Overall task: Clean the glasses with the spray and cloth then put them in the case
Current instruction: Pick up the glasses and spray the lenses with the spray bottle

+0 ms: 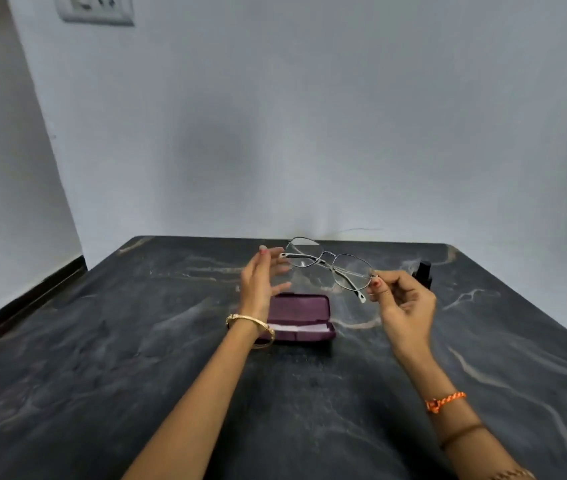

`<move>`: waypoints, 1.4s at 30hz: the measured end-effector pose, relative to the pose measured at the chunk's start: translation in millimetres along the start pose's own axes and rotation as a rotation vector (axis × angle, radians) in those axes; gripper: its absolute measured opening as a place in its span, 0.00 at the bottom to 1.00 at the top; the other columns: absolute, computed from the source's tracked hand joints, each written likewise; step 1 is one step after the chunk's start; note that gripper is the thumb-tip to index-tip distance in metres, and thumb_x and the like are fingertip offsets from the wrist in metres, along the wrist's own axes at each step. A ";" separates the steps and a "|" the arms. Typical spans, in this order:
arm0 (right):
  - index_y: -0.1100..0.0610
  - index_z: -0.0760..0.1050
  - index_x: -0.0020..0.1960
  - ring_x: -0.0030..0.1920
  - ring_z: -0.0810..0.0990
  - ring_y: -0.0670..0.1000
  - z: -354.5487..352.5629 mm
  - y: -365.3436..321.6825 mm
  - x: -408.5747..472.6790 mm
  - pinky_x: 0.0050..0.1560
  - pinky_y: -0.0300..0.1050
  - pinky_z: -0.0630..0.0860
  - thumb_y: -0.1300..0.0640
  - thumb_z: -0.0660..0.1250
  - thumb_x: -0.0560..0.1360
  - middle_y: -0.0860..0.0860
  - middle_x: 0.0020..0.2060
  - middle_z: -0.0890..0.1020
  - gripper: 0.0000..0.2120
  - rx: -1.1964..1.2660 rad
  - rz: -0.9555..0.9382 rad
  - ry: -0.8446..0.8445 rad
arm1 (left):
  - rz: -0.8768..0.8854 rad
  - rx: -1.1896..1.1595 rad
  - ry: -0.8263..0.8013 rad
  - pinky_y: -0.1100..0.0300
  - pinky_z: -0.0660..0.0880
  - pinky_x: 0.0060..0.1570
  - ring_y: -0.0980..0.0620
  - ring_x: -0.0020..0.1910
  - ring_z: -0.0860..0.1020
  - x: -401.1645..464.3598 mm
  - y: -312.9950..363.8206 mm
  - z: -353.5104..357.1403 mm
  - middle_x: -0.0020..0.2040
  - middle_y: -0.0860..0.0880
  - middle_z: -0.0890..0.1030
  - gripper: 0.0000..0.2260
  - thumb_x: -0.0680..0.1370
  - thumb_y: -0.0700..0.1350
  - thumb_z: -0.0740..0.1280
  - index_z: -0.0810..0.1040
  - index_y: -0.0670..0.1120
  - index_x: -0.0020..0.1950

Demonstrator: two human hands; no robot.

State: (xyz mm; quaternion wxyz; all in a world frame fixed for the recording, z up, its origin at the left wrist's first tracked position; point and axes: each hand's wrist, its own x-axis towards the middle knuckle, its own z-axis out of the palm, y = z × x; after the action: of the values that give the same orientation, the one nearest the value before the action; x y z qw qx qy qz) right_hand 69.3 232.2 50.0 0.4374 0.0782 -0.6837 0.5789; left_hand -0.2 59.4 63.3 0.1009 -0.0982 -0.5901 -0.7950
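Note:
Thin metal-framed glasses [327, 263] are held in the air above the dark table. My right hand [401, 299] pinches their right end between thumb and fingers. My left hand [263, 277] is at the glasses' left end, fingers spread, fingertips at or just touching the frame. Below them lies an open purple case [304, 306] with a white cloth [296, 329] folded in its near half. A small black spray bottle [422, 273] stands behind my right hand, partly hidden by it.
The dark marbled table [136, 358] runs back to a pale wall [310, 133]. Its left edge drops to a floor with a dark skirting. A wall socket [95, 8] is at the top left.

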 end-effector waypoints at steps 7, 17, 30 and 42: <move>0.55 0.75 0.38 0.31 0.77 0.38 18.2 16.8 6.6 0.34 0.29 0.75 0.75 0.60 0.73 0.41 0.28 0.81 0.16 0.159 0.036 0.064 | -0.059 -0.301 -0.102 0.59 0.81 0.35 0.54 0.36 0.82 8.1 6.6 -3.1 0.37 0.51 0.85 0.11 0.77 0.47 0.59 0.79 0.44 0.45; 0.55 0.75 0.40 0.34 0.78 0.38 20.7 26.3 -5.1 0.38 0.29 0.75 0.71 0.60 0.75 0.39 0.31 0.82 0.14 0.213 0.099 0.040 | -0.104 -0.332 -0.103 0.62 0.80 0.31 0.55 0.33 0.82 -6.5 -8.1 -5.1 0.37 0.53 0.85 0.08 0.77 0.38 0.61 0.79 0.45 0.44; 0.54 0.76 0.43 0.42 0.82 0.38 17.8 28.1 0.7 0.47 0.31 0.77 0.68 0.59 0.76 0.39 0.37 0.85 0.12 0.294 0.186 0.074 | -0.075 -0.455 -0.246 0.63 0.79 0.36 0.57 0.41 0.81 -8.7 -15.8 -13.2 0.37 0.53 0.84 0.04 0.61 0.47 0.74 0.83 0.49 0.34; 0.51 0.74 0.42 0.40 0.81 0.39 15.3 13.2 5.7 0.45 0.30 0.75 0.72 0.57 0.76 0.40 0.35 0.83 0.17 0.236 0.024 0.158 | 0.111 -0.389 -0.259 0.67 0.77 0.39 0.60 0.38 0.79 -14.2 7.1 -2.1 0.34 0.55 0.82 0.17 0.52 0.58 0.79 0.83 0.51 0.34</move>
State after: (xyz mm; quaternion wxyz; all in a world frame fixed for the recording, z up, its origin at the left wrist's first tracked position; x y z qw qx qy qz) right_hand 50.0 225.4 45.2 0.4709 0.0752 -0.5750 0.6648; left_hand 15.3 56.0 65.4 0.0470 -0.2489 -0.4274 -0.8678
